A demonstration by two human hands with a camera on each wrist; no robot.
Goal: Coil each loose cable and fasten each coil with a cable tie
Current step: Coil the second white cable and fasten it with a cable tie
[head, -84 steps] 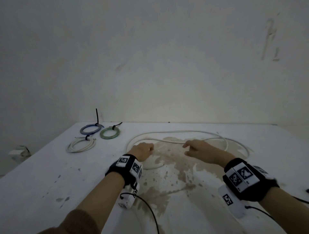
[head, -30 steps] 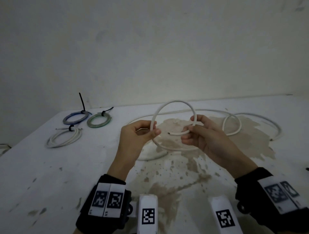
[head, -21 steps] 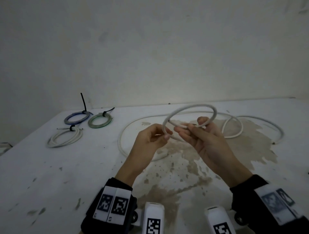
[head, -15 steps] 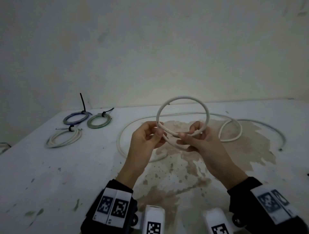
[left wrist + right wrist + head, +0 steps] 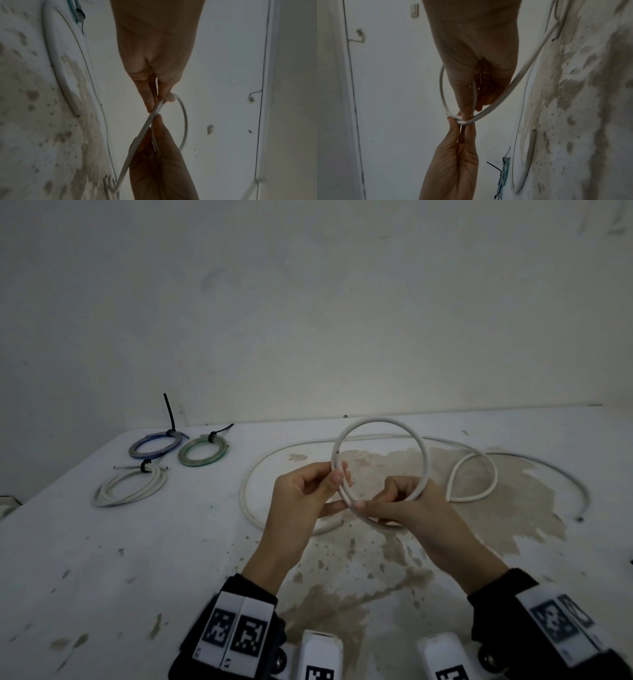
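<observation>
A long white cable (image 5: 379, 420) is bent into one upright loop above the table (image 5: 137, 559). My left hand (image 5: 337, 474) pinches the loop's left side between thumb and fingers, where the strands cross. My right hand (image 5: 373, 501) grips the loop's lower part with curled fingers. The rest of the cable (image 5: 246, 491) trails over the table, with a small loop (image 5: 479, 474) on the right. In the left wrist view my left fingers (image 5: 149, 102) pinch the cable (image 5: 185, 121). In the right wrist view the cable (image 5: 513, 88) runs under my right fingers (image 5: 465, 102).
At the back left lie three coils tied with black ties: a blue coil (image 5: 156, 445), a green coil (image 5: 202, 453) and a white coil (image 5: 130, 487). A brown stain (image 5: 496, 501) covers the table's middle and right. A wall stands behind the table.
Both hands lifted the cable off the table and bent it into a loop. The loop tilted flat, then stood upright again, and the trailing end on the right slid inward.
</observation>
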